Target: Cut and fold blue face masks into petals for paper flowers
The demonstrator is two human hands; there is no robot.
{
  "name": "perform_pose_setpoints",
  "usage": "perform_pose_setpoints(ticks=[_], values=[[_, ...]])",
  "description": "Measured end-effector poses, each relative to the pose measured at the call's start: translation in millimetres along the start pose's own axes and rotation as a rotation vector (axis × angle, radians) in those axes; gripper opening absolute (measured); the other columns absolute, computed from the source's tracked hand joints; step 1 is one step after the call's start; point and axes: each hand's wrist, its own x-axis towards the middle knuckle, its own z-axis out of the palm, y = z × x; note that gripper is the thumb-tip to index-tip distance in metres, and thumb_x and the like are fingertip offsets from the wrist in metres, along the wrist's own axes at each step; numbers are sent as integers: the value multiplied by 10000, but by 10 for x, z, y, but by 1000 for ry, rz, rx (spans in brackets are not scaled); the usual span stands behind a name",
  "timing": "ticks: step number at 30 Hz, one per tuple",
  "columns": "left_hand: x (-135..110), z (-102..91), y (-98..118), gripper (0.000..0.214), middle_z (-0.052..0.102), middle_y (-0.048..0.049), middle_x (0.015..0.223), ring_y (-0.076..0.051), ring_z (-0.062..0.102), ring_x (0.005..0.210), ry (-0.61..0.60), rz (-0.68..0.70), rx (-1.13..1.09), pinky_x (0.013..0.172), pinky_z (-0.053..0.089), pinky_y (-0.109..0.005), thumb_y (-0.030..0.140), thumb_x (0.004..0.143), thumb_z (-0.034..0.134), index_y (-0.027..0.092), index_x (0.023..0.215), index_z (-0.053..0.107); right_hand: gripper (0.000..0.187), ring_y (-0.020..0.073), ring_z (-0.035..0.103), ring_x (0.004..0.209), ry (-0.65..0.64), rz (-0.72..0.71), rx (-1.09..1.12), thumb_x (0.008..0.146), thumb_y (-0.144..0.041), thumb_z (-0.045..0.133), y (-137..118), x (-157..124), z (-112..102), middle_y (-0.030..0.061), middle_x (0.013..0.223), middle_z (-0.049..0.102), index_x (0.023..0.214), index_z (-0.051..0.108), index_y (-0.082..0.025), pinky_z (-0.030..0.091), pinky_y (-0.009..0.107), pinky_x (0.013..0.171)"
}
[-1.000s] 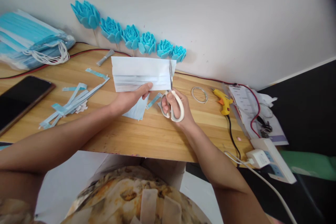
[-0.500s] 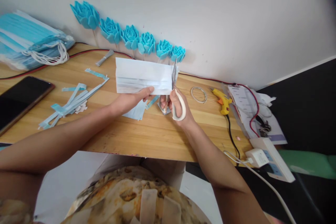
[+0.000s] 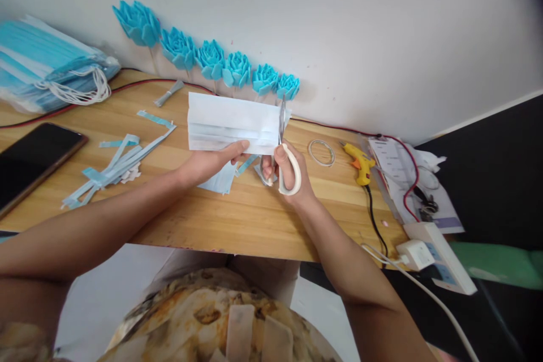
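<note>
My left hand [image 3: 220, 158] grips a white pleated face mask [image 3: 233, 116] by its lower edge, thumb on top and the other fingers mostly hidden beneath. In my right hand [image 3: 292, 167] is a pair of scissors [image 3: 290, 172] with white handles. Their blades point away from me across the mask's right end, where a narrow strip shows beyond them. Below the mask, a light blue piece [image 3: 221, 179] lies on the wooden table [image 3: 254, 220], with cut scraps partly hidden by my hands.
Several blue flowers [image 3: 211, 59] on thin stems line the wall. To the left are bagged face masks [image 3: 46, 62], a phone [image 3: 38, 161] and cut strips [image 3: 110, 172]. At right lie a wire coil [image 3: 321, 153], a yellow glue gun [image 3: 359, 163] and a power strip [image 3: 441, 260].
The mask has shifted very slightly to the right. The scissor blades look closer together at the mask's right end, and the lower handle has moved a little.
</note>
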Motion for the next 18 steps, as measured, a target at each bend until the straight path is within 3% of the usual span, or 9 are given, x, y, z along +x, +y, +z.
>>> perform_pose_setpoints(ticks=[12, 18], values=[[11, 8, -35, 507, 617, -43, 606, -204, 514, 630, 10, 10, -11, 701, 429, -314, 632, 764, 627, 242, 469, 494, 486, 70, 454, 418, 24, 35, 16, 800, -645, 700, 18, -1, 13, -47, 539, 516, 698, 534, -201, 331, 219, 358], [24, -27, -7, 493, 588, -25, 595, -197, 518, 616, -55, 66, -6, 711, 433, -322, 613, 838, 575, 236, 521, 540, 490, 67, 459, 423, 29, 41, 16, 794, -656, 698, 14, -1, 8, -49, 554, 525, 711, 526, -205, 337, 209, 356]])
